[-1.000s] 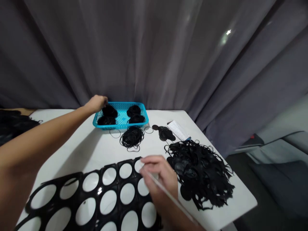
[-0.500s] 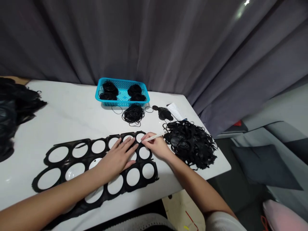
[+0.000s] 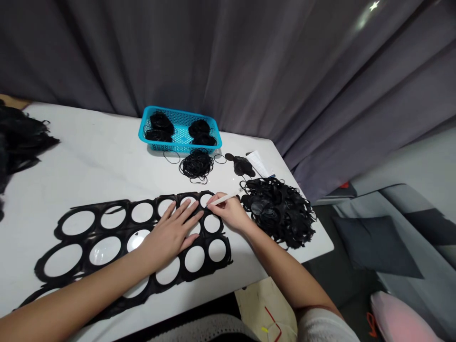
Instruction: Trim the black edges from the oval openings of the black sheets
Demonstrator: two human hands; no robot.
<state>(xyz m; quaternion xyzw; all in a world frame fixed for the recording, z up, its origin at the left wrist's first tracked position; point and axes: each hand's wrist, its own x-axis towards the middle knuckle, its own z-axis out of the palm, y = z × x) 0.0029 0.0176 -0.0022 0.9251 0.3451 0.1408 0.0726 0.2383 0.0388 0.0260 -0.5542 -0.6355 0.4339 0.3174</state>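
Note:
A flat black sheet (image 3: 85,237) with rows of large round holes lies across the white table. My left hand (image 3: 174,230) rests flat on it, fingers spread, over the holes right of its middle. At the sheet's far right corner, my right hand (image 3: 228,209) is closed around a slim white pen-like tool (image 3: 223,199). The tool's lower tip points into the top right hole; what the tip touches is too small to tell. Right of this hand is a heap of black rubbery scraps (image 3: 280,211). Beyond the sheet sits a loose bundle of thin black rings (image 3: 196,164).
A blue plastic basket (image 3: 180,146) holds several black ring bundles at the table's back. Black discs (image 3: 243,166) and folded white paper (image 3: 258,163) lie to its right. Another dark pile (image 3: 21,137) stands at far left. A grey curtain (image 3: 160,57) hangs behind the table.
My left hand has come from the basket down onto the sheet and lies flat there. My right hand keeps hold of the tool at the top right hole. The view has tilted downward.

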